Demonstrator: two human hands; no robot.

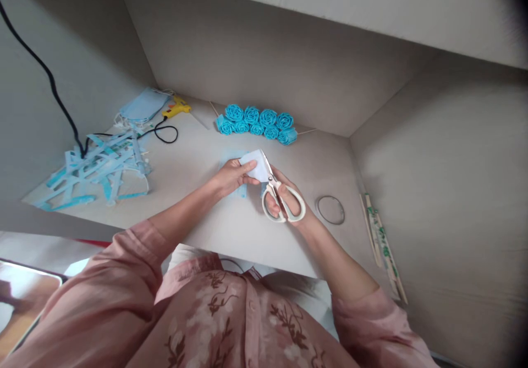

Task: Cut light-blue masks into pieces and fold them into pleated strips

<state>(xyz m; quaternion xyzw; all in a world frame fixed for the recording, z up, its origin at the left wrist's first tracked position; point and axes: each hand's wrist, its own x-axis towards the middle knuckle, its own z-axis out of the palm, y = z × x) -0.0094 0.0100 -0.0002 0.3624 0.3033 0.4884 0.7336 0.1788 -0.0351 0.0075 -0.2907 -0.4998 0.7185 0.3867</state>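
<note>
My left hand (234,176) pinches a small pale white-blue piece of folded fabric (259,169) between thumb and fingers. In my right hand (293,195) is a pair of scissors (284,203) with white handles, my fingers through the loops. The blades point up and away from me and lie against the right edge of the fabric piece. Whether the edge sits between the blades I cannot tell. Under my hands, light blue pieces (240,191) lie on the tabletop, partly hidden by my left hand and the fabric.
Blue rolled flowers (256,121) stand in two rows at the back. Blue strips (105,167) are heaped at left, near blue face masks (142,105) and a yellow glue gun (177,107) with a black cord. A wire ring (330,209) and thin sticks (381,241) lie at right.
</note>
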